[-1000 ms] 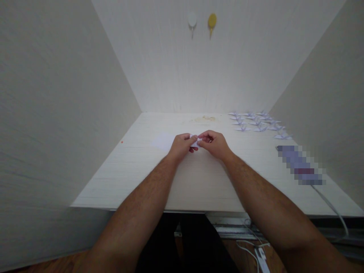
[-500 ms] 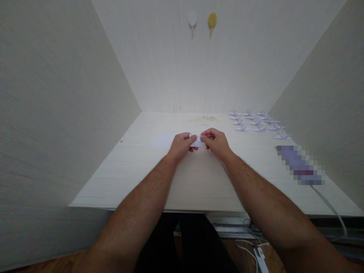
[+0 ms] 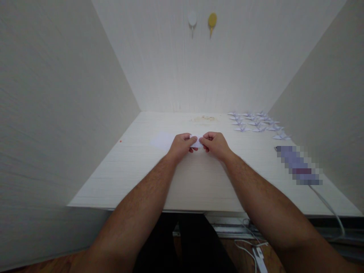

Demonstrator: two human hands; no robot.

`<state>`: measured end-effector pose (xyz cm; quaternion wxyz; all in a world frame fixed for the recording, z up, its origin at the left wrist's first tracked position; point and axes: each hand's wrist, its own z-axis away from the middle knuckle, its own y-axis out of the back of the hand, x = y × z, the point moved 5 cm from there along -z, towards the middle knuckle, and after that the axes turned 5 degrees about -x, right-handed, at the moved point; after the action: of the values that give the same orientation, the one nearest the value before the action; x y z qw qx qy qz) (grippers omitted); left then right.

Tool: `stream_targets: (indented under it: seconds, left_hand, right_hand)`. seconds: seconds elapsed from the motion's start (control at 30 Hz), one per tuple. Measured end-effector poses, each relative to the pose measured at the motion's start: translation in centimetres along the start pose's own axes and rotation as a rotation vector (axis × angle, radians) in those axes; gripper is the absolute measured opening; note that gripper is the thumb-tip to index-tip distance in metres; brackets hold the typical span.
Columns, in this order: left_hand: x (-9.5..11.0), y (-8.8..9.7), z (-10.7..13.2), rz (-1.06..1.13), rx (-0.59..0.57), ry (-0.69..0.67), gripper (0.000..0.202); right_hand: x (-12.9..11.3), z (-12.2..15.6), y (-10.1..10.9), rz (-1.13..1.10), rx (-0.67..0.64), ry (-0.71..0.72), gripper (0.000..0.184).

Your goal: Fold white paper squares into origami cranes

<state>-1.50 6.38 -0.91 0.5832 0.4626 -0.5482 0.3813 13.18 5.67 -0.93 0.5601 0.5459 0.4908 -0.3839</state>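
A small piece of folded white paper is held between my two hands, above the middle of the white table. My left hand pinches its left side, thumb on top and fingers beneath. On the right side, my right hand grips the paper with its thumb pressed on the face and the fingers curled behind. The thumbs are close together and cover part of the folds. White paper sheets lie flat just left of my left hand.
Several folded paper cranes stand in rows at the table's back right. A pixelated oblong object with a cable lies near the right edge. White walls close in the back and sides. A white power strip rests on the floor.
My right thumb has come down onto the paper's right part, and the right hand has dropped slightly. The paper's raised portion now looks flatter. My left hand stays nearly still.
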Motion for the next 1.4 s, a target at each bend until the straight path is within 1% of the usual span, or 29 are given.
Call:
stream_targets:
  seconds: [0.2, 0.43, 0.63, 0.9, 1.17, 1.4]
  left_hand:
    - [-0.3, 0.1, -0.2, 0.0, 0.011, 0.014, 0.022]
    - [-0.6, 0.3, -0.3, -0.001, 0.018, 0.023, 0.03]
    - [-0.8, 0.4, -0.4, -0.014, 0.009, 0.016, 0.026]
    - [-0.5, 0.3, -0.2, -0.017, 0.007, 0.028, 0.025]
    - [0.4, 0.2, 0.1, -0.08, 0.04, 0.013, 0.022]
    - [0.2, 0.2, 0.1, -0.084, 0.027, 0.0, 0.022]
  right_hand:
    - [-0.3, 0.1, -0.1, 0.007, -0.01, -0.004, 0.016]
    - [-0.5, 0.2, -0.2, -0.014, -0.046, 0.027, 0.017]
    - [-0.3, 0.2, -0.1, 0.014, -0.046, 0.002, 0.017]
    - [-0.2, 0.2, -0.2, 0.003, -0.041, -0.006, 0.017]
    - [-0.1, 0.1, -0.2, 0.01, -0.047, 0.008, 0.016]
    - [-0.1, 0.1, -0.4, -0.014, -0.054, 0.0, 0.015]
